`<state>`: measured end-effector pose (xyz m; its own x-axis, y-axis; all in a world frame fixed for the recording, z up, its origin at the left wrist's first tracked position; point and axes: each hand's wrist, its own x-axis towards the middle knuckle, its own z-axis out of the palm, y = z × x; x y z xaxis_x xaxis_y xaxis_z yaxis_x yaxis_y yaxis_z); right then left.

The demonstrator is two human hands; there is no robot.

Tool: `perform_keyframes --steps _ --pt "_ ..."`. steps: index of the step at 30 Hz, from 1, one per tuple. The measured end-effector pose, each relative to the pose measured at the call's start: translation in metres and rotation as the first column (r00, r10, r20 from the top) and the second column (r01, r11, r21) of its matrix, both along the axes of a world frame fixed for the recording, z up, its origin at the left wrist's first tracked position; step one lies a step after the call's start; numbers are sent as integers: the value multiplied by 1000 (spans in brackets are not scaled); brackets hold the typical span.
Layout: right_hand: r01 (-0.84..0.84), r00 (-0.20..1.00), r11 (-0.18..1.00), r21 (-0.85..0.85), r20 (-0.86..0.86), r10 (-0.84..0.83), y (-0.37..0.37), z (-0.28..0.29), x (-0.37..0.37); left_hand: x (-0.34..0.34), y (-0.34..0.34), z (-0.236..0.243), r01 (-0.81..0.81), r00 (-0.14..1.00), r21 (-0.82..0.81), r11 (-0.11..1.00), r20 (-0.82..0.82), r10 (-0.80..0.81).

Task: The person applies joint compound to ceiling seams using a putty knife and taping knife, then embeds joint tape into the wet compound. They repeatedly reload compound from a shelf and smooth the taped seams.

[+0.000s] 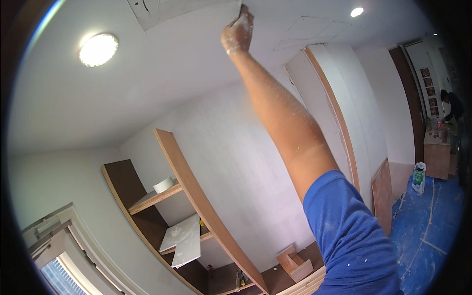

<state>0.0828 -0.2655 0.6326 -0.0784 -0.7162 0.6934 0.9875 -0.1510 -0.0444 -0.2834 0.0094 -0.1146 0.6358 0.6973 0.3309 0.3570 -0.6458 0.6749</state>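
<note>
My right hand is raised overhead against the white ceiling, with white dust or plaster on its skin. Its fingers are closed around a thin flat tool, seen nearly edge-on at the top rim; most of it is hidden by the hand, so its exact kind does not show. Just left of the hand is a ceiling panel with a visible seam and a dark slot. To the right, pencil-like lines or cracks mark the ceiling. The arm comes up from the lower right in a blue sleeve. My left hand is out of view.
Below stands an open wooden shelf unit holding a white tape roll, flat grey boards and hand tools. A round lamp shines upper left. At far right, a person bends near a cabinet above blue floor sheeting.
</note>
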Motion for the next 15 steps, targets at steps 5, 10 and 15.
perform_keyframes --steps 5,10,15 --pt "-26 999 998 58 32 25 -14 35 2 0 2 -1 8 1000 -14 1000 10 -8" --pt "-77 994 997 16 74 76 64 34 -37 -8 -1 -8 -21 1000 -28 999 16 21" --pt "-83 990 996 -15 114 84 134 30 -56 -14 -6 -12 -46 998 -53 998 31 48"
